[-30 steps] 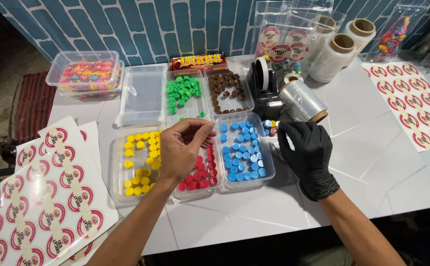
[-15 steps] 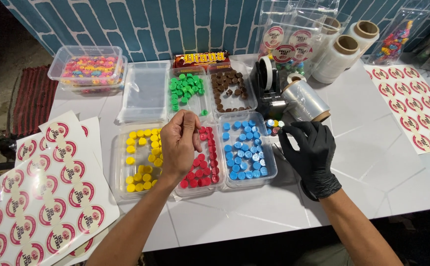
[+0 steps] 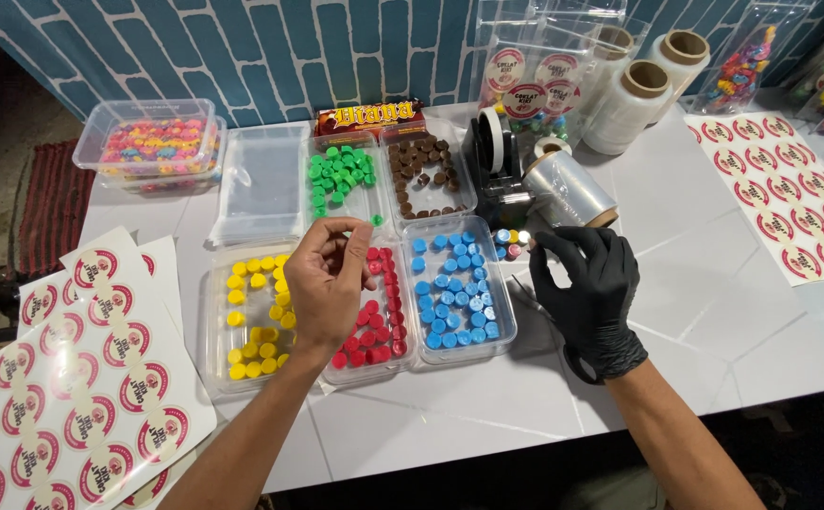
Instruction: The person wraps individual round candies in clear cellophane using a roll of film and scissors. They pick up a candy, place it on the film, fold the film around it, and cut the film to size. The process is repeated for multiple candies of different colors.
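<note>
My left hand (image 3: pixel 329 283) hangs above the counter (image 3: pixel 695 283), over the seam between the tray of yellow pieces (image 3: pixel 251 312) and the tray of red pieces (image 3: pixel 374 316). Its fingers are drawn together with the tips curled up toward the thumb; whether they pinch a piece I cannot tell, since the fingertips hide whatever sits between them. A single green piece (image 3: pixel 375 220) lies on the counter just beyond those fingertips, near the tray of green pieces (image 3: pixel 336 175).

My right hand (image 3: pixel 586 293), in a black glove, hovers just right of the tray of blue pieces (image 3: pixel 454 283). Its thumb and forefinger meet close to a small clear packet (image 3: pixel 511 243) that holds a few mixed-colour pieces; I cannot tell if the glove actually grips it.

Behind that sit the tray of brown pieces (image 3: pixel 428 175), a black tape dispenser (image 3: pixel 495 161) and a roll of clear film (image 3: pixel 572 189) lying on its side. An empty clear tray (image 3: pixel 263 179) stands left of the green one, and a lidded box of mixed sweets (image 3: pixel 152 146) sits further left. Sheets of round stickers (image 3: pixel 72 378) lie at the counter's left edge, more sticker sheets (image 3: pixel 780 189) at the right.
</note>
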